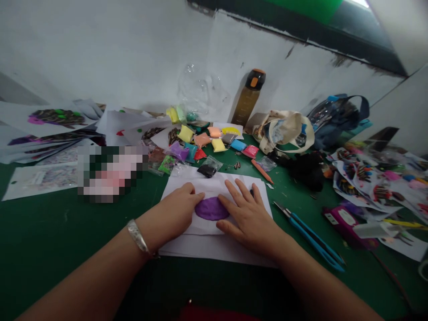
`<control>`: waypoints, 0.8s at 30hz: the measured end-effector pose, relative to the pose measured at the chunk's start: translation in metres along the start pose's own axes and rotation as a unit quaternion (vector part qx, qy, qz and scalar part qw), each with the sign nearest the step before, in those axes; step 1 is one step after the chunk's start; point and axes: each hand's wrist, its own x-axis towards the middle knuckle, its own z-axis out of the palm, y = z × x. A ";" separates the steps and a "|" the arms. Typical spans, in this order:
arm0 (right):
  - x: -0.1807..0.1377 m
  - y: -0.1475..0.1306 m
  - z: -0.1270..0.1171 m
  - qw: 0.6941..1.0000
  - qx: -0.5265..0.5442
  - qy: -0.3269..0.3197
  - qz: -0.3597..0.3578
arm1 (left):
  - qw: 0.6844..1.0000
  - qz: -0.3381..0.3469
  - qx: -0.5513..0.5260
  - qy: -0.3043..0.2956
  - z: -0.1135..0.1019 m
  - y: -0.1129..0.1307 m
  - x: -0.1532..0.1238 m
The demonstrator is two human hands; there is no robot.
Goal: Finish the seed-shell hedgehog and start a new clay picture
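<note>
A flattened oval of purple modelling clay (211, 209) lies on white paper (187, 243) in front of me. My left hand (177, 207) rests on the paper at the clay's left side, its fingers curled and its thumb tip on the clay's edge. Whatever those curled fingers hold, if anything, is hidden. Palm down and fingers spread, my right hand (249, 214) touches the clay's right edge with a fingertip, while its thumb lies by the lower right edge. A small bag of black clay (207, 169) sits at the top edge of the paper.
Several coloured clay packets (202, 140) lie behind the paper. To the right are blue-handled tweezers (316, 240), an orange pen-shaped tool (262, 171) and a magenta box (349, 225). A bottle (249, 96) and a cloth bag (284, 129) stand by the wall; decorated sheets (50, 118) pile up left.
</note>
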 end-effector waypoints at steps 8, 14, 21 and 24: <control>0.004 -0.010 0.001 1.000 0.015 0.006 -0.013 | 1.000 0.003 -0.013 0.000 0.001 -0.001 0.000; 0.009 -0.019 0.001 0.999 0.028 0.007 -0.016 | 1.000 0.003 -0.025 0.003 -0.001 -0.001 -0.001; 0.012 -0.018 0.003 0.999 0.029 0.005 -0.021 | 0.999 0.011 -0.034 0.012 0.001 -0.003 -0.002; 0.011 -0.020 0.002 0.999 0.032 0.001 -0.027 | 0.999 0.015 -0.033 0.014 0.001 -0.003 -0.002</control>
